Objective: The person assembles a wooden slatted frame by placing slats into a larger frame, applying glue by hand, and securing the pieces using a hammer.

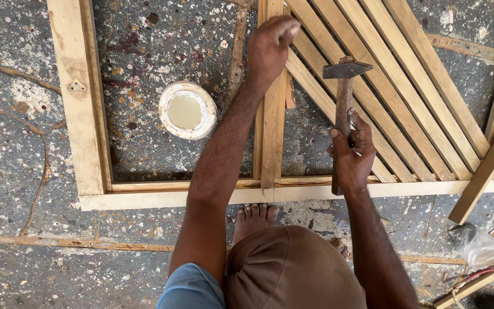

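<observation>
right hand (351, 154) grips hammer (343, 109) | left hand (270, 46) on slat (272, 131)

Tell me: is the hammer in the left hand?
No, the right hand grips the hammer by its wooden handle, while the left hand presses on the upright wooden bar.

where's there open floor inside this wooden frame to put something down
Bare floor shows in the left bay, between the frame's left rail and the centre upright, around the white tub. Right of the upright it is crowded: diagonal slats, the left hand on the upright, the right hand gripping the hammer.
</observation>
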